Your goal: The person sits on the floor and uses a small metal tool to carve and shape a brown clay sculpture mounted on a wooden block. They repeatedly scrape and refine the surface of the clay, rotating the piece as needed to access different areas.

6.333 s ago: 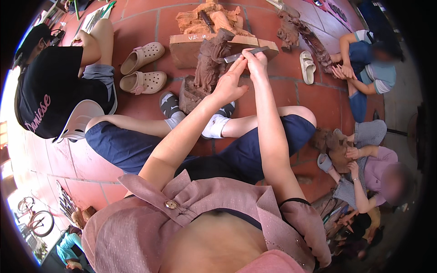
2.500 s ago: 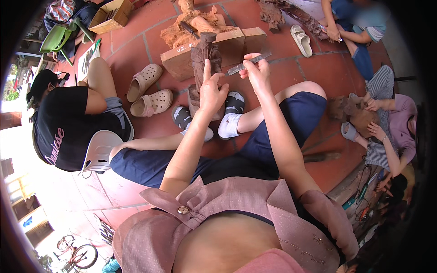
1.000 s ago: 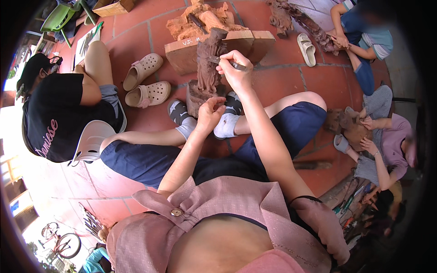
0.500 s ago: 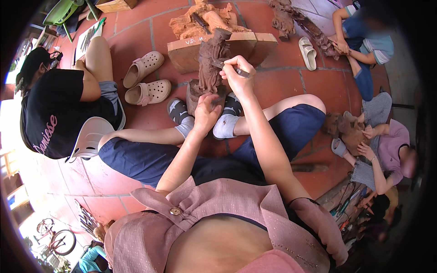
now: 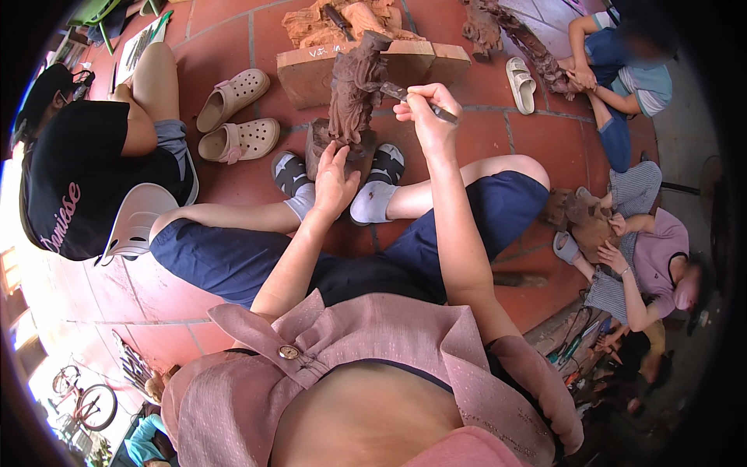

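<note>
A dark brown carved wooden figure [image 5: 352, 97] leans slightly to the right above a rough wooden block [image 5: 317, 144] between my feet. Fingers of my left hand [image 5: 334, 185] press on the figure's lower end, holding it; their undersides are hidden. My right hand [image 5: 433, 121] is closed around the handle of a slim dark carving tool [image 5: 394, 91]. The tool's tip meets the figure's right side. I cannot make out the exact kind of blade.
Behind the figure, an orange-brown carving [image 5: 354, 23] lies on a thick wooden slab [image 5: 373, 71]. Pale clogs [image 5: 241, 140] stand left, beside a seated person in black [image 5: 85, 171]. At right are a sandal [image 5: 521, 84] and a person in pink [image 5: 657, 249] with a wood piece.
The figure has tilted further right. My right hand has moved right and slightly down with the carving tool. The fingers of my left hand have straightened along the figure's lower end.
</note>
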### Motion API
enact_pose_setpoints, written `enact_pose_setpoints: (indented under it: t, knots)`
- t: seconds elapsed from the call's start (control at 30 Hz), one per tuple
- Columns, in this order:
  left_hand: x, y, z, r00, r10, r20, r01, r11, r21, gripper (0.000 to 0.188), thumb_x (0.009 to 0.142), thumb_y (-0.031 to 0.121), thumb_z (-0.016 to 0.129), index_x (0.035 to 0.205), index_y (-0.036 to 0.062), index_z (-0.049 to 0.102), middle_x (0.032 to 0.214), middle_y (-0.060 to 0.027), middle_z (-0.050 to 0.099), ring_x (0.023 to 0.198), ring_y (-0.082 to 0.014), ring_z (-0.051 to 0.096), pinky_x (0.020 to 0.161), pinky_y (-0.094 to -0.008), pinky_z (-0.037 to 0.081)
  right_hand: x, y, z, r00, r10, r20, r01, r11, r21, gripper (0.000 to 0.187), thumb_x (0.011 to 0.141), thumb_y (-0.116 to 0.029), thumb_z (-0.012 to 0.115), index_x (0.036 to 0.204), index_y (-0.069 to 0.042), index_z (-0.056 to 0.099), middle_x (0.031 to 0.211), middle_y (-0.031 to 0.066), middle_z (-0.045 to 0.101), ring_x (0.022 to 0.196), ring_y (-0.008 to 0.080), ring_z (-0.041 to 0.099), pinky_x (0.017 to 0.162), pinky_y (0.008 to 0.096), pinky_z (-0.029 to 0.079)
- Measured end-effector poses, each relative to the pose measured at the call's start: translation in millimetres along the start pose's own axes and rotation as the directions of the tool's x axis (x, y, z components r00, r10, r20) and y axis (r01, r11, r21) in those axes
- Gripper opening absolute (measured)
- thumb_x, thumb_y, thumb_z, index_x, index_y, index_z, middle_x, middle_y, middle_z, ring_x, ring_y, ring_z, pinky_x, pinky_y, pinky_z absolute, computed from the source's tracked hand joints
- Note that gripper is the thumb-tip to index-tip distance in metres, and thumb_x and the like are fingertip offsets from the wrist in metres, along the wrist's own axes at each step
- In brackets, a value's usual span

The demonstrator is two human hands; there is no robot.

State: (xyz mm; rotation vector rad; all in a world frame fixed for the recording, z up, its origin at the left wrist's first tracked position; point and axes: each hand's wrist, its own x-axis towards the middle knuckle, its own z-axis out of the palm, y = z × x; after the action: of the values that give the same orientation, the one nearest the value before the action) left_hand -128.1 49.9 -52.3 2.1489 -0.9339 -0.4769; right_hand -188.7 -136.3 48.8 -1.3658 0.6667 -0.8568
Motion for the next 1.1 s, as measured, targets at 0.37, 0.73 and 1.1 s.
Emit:
enact_pose_setpoints:
  t: [0.37, 0.73, 1.1]
  knots:
    - [15, 81, -27, 0.987, 0.095, -0.131, -0.139, 0.914, -0.381, 0.071, 0.078, -0.001, 0.063, 0.143, 0.0065, 0.035, 0.149, -0.0144, 0.032, 0.109, -0.0257, 0.059, 0.088, -0.0363, 0.050, 45, 13, -25, 0.973, 0.228, 0.016, -0.229, 0.972, 0.055, 0.009, 0.085, -0.005, 0.063, 0.089, 0.003, 0.061, 0.080, 0.0121, 0.066, 0.064, 0.0231, 0.069, 0.055, 0.0316, 0.059]
    - [54, 107, 4, 0.949, 0.260, -0.177, -0.297, 0.926, -0.233, 0.089, 0.074, 0.002, 0.064, 0.150, 0.0079, 0.019, 0.154, -0.0156, 0.021, 0.108, -0.0324, 0.059, 0.083, -0.0373, 0.053, 73, 0, -25, 0.932, 0.362, 0.021, -0.361, 0.932, -0.030, 0.009, 0.082, -0.004, 0.062, 0.091, -0.002, 0.060, 0.073, 0.0114, 0.064, 0.053, 0.0187, 0.065, 0.045, 0.0288, 0.055]
    - [52, 104, 5, 0.963, 0.239, -0.122, -0.267, 0.900, -0.345, 0.086, 0.075, -0.003, 0.065, 0.149, 0.0083, 0.024, 0.148, -0.0165, 0.031, 0.107, -0.0262, 0.059, 0.082, -0.0343, 0.054, 23, 16, -11, 0.999, 0.025, -0.042, -0.023, 0.999, 0.040, 0.009, 0.089, -0.006, 0.059, 0.094, 0.000, 0.065, 0.074, 0.0054, 0.064, 0.059, 0.0102, 0.062, 0.052, 0.0233, 0.052]
